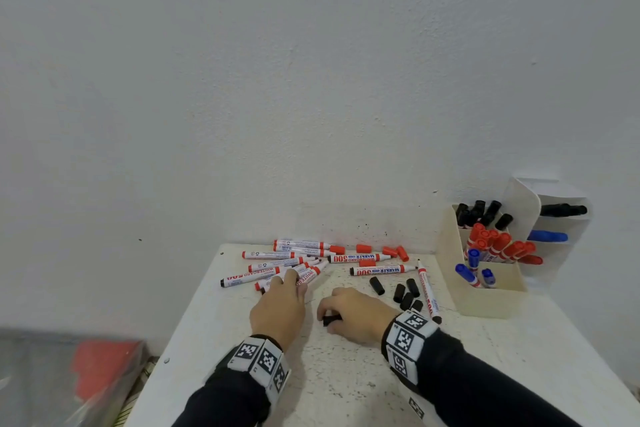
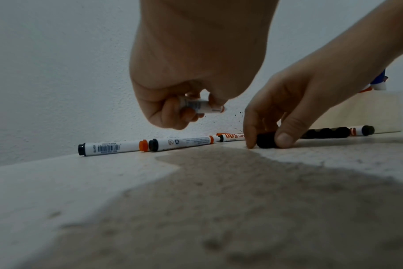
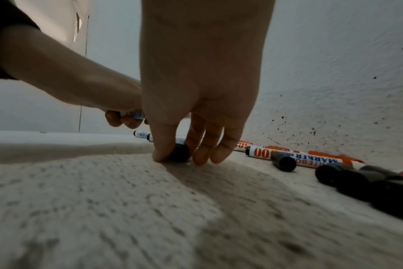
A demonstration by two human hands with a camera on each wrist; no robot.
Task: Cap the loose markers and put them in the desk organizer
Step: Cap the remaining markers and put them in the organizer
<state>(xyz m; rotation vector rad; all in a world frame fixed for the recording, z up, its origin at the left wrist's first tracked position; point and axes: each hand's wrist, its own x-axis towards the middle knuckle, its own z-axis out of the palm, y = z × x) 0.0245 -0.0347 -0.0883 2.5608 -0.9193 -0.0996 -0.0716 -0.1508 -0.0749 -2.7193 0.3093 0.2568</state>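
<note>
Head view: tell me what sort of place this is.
Probably a plain office or classroom corner, though nothing settles it. A worn white table is pushed against a bare, ink-speckled wall, strewn with whiteboard markers and loose caps, with a cream desk organizer holding capped ones.

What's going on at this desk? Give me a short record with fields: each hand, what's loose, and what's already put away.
left hand: grips a white marker lifted off the pile
right hand: pinches a black cap against the table
loose caps: black caps, red caps
desk organizer: holds capped black, red and blue markers
</note>
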